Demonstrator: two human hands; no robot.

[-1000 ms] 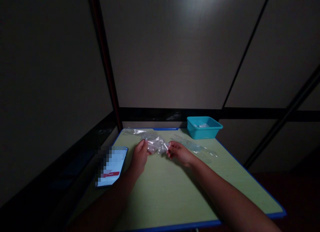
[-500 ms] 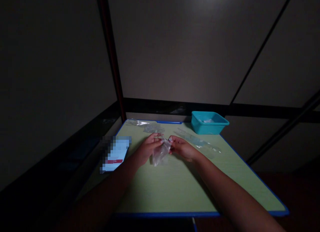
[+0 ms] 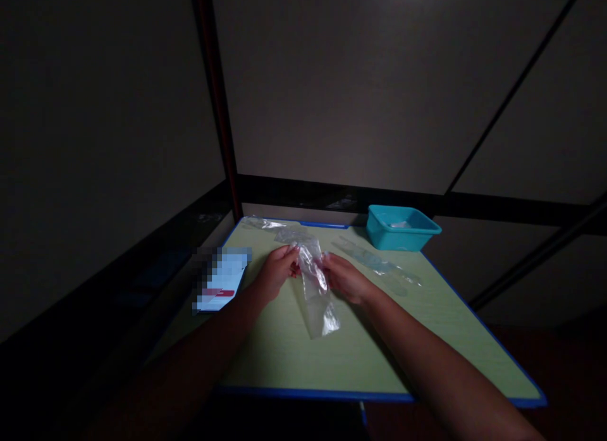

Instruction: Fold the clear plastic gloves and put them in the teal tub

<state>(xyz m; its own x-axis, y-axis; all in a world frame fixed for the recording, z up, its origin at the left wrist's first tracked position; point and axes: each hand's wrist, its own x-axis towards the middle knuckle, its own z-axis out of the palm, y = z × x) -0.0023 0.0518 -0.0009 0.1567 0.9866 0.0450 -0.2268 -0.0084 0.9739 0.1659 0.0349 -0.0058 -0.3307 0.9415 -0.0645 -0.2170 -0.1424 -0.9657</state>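
Note:
A clear plastic bag [image 3: 317, 295] hangs stretched out lengthwise between my two hands, its lower end reaching toward me over the table. On its left side, my left hand [image 3: 279, 269] pinches it near the upper part. From the right, my right hand [image 3: 342, 276] grips its edge with the fingers closed. Behind the hands, a crumpled clear plastic piece [image 3: 289, 234] lies on the table, partly covered by the bag. Farther right lies a flat pair of clear plastic pieces [image 3: 374, 262], beyond my right hand.
The pale green table [image 3: 284, 359] has a blue edge. A turquoise basket [image 3: 403, 235] with something pale inside stands at the back right corner. A phone with a lit, blurred screen [image 3: 222, 279] lies at the left. Another clear plastic strip [image 3: 260, 223] lies at the back left. Walls rise behind.
The bag has gone from bunched up between my hands to drawn out long, its lower end now nearer me. The view has shifted slightly.

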